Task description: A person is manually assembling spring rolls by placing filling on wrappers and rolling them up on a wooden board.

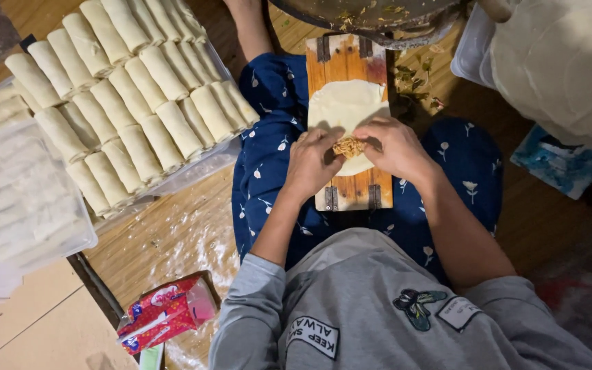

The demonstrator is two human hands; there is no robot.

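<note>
Left hand (313,164) and right hand (395,147) pinch the wrapper (344,106) edge over filling (349,146); rolling remains. Finished rolls (138,89) lie at 10 o'clock.

A board (349,123) lies across the person's lap, and on it a round wrapper (346,109) carries a small heap of filling (348,146) near its nearer edge, with the left hand (312,164) touching the heap from the left and the right hand (395,147) from the right. Left of the lap, rows of rolls (131,96) lie side by side on a tray (193,171), with a lidded box (22,199) further left holding what seem to be more rolls. A packet (166,314) lies on the floor nearer the person, and a pan (371,14) stands just beyond the board's far end.
</note>
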